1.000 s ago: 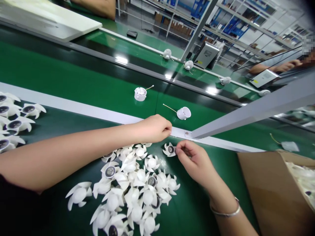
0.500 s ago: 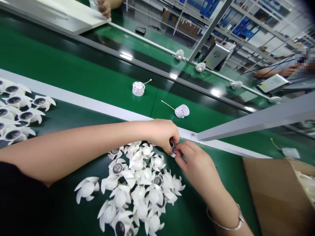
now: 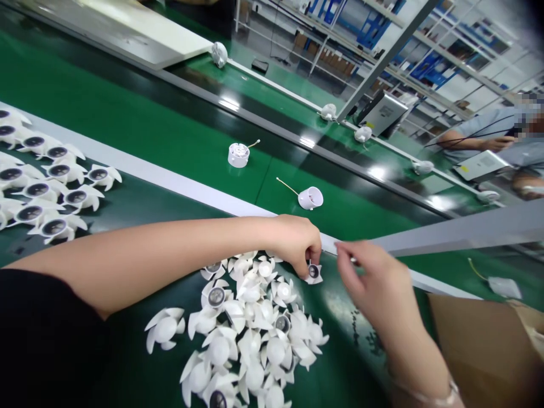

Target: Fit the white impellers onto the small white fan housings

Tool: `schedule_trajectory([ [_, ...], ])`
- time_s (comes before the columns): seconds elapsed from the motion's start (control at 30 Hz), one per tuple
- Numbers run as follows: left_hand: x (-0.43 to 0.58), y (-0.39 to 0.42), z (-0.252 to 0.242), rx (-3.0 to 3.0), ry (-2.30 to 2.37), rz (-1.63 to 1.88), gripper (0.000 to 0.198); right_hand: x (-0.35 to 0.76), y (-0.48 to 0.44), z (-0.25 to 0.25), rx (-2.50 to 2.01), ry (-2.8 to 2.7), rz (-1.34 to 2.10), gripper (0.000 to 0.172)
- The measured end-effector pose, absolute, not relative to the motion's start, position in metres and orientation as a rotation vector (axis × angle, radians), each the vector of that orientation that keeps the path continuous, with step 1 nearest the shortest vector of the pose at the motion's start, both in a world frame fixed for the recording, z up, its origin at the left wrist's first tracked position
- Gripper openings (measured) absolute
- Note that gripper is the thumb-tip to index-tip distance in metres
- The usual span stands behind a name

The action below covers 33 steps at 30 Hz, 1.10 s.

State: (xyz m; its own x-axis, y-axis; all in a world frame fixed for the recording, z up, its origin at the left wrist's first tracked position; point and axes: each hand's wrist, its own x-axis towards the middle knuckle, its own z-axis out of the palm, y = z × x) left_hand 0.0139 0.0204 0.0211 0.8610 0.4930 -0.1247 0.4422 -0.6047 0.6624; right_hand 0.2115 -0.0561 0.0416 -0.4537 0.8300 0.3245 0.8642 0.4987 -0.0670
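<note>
1. While the left hand pinches a small white fan, dark hub showing, the right hand is just right of it, fingers curled; whether it holds anything, I cannot tell.
2. The pinched fan is beside a heap of fans on the green counter.

White-framed shelving racks across from me, brown boxes low on them, grey floor beneath, white light reflections on the glossy green far bench
</note>
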Motion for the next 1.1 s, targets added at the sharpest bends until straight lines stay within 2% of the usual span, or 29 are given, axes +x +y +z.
schedule_trajectory([
  [0.07,0.013,0.021,0.020,2.295,0.669,0.098,0.035,0.207,-0.017,0.043,-1.492,-2.383,-0.163,0.028],
  [0.17,0.012,0.021,0.017,2.284,0.658,0.121,0.036,0.185,0.039,0.038,-1.446,-2.609,-0.145,0.069],
  [0.23,0.010,0.020,0.017,2.279,0.654,0.129,0.037,0.170,0.065,0.033,-1.387,-2.796,-0.064,0.075],
  [0.33,0.007,0.019,0.019,2.288,0.649,0.130,0.038,0.164,0.070,0.033,-1.431,-2.827,-0.032,0.057],
  [0.43,0.007,0.017,0.022,2.303,0.655,0.111,0.038,0.179,0.035,0.038,-1.443,-2.481,-0.183,0.035],
  [0.5,0.008,0.017,0.023,2.308,0.655,0.094,0.038,0.194,-0.002,0.040,-1.449,-2.164,-0.188,0.040],
  [0.57,0.009,0.018,0.022,2.305,0.649,0.091,0.038,0.207,-0.040,0.039,-1.515,-1.911,-0.033,0.052],
  [0.63,0.009,0.020,0.021,2.291,0.637,0.089,0.042,0.216,-0.068,0.033,-1.496,-1.751,0.220,0.054],
  [0.77,0.008,0.025,0.019,2.097,0.617,0.078,0.064,0.223,-0.089,0.016,-1.292,-1.597,0.628,0.024],
  [0.93,0.010,0.032,0.013,1.758,0.656,0.260,0.047,0.226,-0.088,0.018,-1.239,-1.914,0.595,0.017],
  [1.0,0.010,0.034,0.011,1.723,0.641,0.259,0.046,0.224,-0.091,0.021,-1.229,-2.124,0.499,0.017],
  [1.1,0.010,0.036,0.010,1.727,0.616,0.185,0.056,0.220,-0.096,0.018,-1.241,-2.262,0.388,0.017],
])
